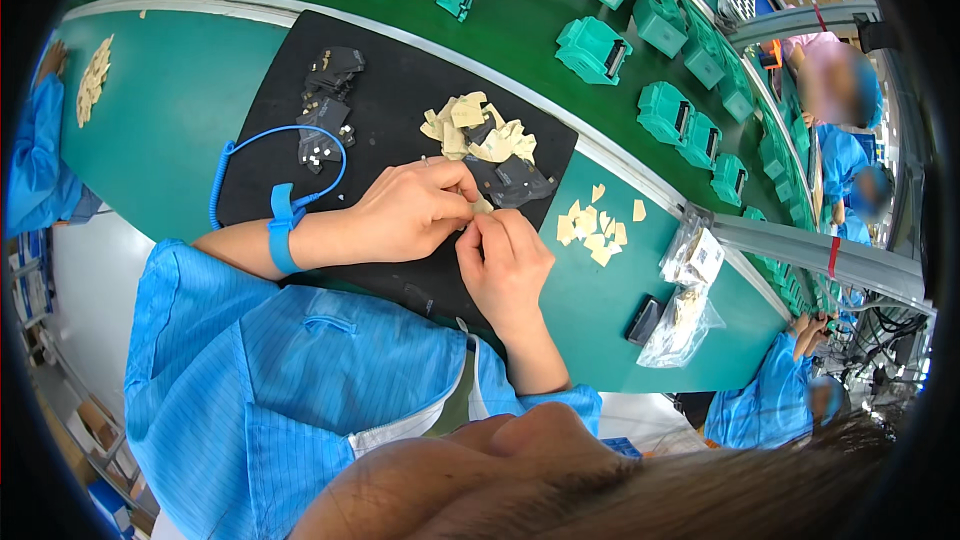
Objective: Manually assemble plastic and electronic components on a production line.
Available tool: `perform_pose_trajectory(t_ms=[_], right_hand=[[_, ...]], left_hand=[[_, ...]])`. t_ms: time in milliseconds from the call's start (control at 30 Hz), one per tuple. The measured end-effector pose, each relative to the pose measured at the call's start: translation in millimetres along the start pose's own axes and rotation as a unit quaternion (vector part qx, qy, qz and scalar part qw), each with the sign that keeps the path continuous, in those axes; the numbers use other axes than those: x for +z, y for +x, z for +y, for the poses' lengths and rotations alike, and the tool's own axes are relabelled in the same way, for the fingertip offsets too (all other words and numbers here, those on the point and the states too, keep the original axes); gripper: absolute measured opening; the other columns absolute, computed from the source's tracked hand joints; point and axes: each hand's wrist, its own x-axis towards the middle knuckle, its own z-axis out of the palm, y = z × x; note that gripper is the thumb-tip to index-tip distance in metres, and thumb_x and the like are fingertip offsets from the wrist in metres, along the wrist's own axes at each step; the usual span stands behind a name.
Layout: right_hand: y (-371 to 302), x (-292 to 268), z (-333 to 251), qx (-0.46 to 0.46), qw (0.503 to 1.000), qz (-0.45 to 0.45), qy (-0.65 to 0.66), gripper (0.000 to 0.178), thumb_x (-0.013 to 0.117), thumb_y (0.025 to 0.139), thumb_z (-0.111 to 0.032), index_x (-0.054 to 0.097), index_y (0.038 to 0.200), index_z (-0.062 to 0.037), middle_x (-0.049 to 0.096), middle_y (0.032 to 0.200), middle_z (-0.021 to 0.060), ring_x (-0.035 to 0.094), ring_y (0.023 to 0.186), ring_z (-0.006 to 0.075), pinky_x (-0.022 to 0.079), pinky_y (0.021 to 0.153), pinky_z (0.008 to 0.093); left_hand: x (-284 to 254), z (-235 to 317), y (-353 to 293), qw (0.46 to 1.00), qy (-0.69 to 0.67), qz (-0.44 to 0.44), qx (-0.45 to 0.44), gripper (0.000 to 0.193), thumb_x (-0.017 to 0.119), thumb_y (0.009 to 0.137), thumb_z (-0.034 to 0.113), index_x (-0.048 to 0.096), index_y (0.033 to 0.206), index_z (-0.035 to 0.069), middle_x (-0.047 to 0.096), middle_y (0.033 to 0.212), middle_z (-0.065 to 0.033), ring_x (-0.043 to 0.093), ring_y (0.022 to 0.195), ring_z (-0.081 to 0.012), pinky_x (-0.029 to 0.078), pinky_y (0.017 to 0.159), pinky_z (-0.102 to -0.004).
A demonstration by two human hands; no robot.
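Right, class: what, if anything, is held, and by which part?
The left hand and right hand appear to pinch a small pale piece between them; which part is gripped cannot be told.

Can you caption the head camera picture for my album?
Left hand and right hand pinch a small pale piece over a black mat, near a pile of pale scraps.

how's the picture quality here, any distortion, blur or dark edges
In the head view, the fisheye bends the metal rail into an arc and the corners fall to black; in the head view, the left hand and right hand look fairly sharp, while the head of the co-worker in pink is blurred.
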Motion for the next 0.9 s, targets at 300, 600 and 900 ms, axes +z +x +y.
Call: perform_pose_trajectory(t_ms=[300, 600, 900], right_hand=[[-39.8, -30.0, 75.1, 0.297, 0.952, 0.044, 0.059, 0.007, 0.052, 0.078, 0.005, 0.057, 0.078, 0.0001, 0.054, 0.071, 0.0023, 0.049, 0.058, 0.0037, 0.036, 0.049, 0.0181], [-18.4, -10.8, 7.4, 0.287, 0.882, 0.034, 0.373, 0.009, 0.068, 0.078, -0.001, 0.060, 0.082, 0.0000, 0.052, 0.069, -0.0003, 0.044, 0.055, 0.0016, 0.034, 0.046, 0.0164], [-10.2, -7.0, -4.0, 0.133, 0.978, 0.092, 0.133, 0.011, 0.069, 0.074, 0.003, 0.060, 0.078, -0.0007, 0.057, 0.074, 0.0066, 0.052, 0.053, 0.0123, 0.040, 0.044, 0.0218]], left_hand=[[8.3, -1.9, -4.1, 0.852, -0.439, -0.040, -0.282, 0.011, 0.063, 0.083, 0.002, 0.065, 0.094, 0.001, 0.060, 0.074, -0.0014, 0.054, 0.063, -0.0075, 0.043, 0.054, -0.0213], [19.0, 4.7, -8.6, 0.811, -0.523, -0.009, -0.261, 0.004, 0.061, 0.086, 0.003, 0.060, 0.088, -0.001, 0.065, 0.084, -0.0092, 0.065, 0.078, -0.0134, 0.053, 0.065, -0.0240], [20.9, 2.1, -9.0, 0.779, -0.580, 0.018, -0.238, 0.004, 0.063, 0.083, 0.001, 0.063, 0.088, 0.000, 0.064, 0.097, -0.0114, 0.063, 0.084, -0.0140, 0.051, 0.075, -0.0257]])
